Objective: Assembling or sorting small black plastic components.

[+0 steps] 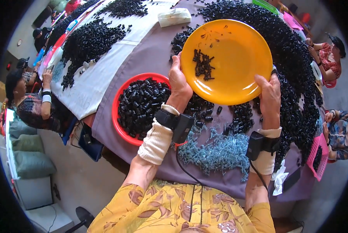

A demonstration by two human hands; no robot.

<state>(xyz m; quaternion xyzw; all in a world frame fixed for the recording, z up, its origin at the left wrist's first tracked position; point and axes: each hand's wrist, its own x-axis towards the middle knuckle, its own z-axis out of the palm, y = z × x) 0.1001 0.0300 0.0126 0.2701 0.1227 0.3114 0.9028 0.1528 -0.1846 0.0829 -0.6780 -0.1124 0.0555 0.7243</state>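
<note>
Between my two hands I hold a round yellow plate [240, 58] with a floral pattern, above the table. My left hand [180, 84] grips its left rim, and its fingers are partly hidden behind the plate. On the lower right rim my right hand [270, 93] closes, with the thumb over the edge. A small cluster of thin black pieces [203, 65] lies on the plate's left side. Beside my left wrist stands a red basin [115, 116] filled with short black plastic parts [142, 101]. Below the plate lies a spread of small clear-blue pieces [220, 152].
Large heaps of black parts [298, 112] cover the table's right and far sides. A tissue pack [174, 17] lies at the back. A pink basket [318, 157] and crumpled white tissue [280, 178] are at the right edge. People sit along both sides.
</note>
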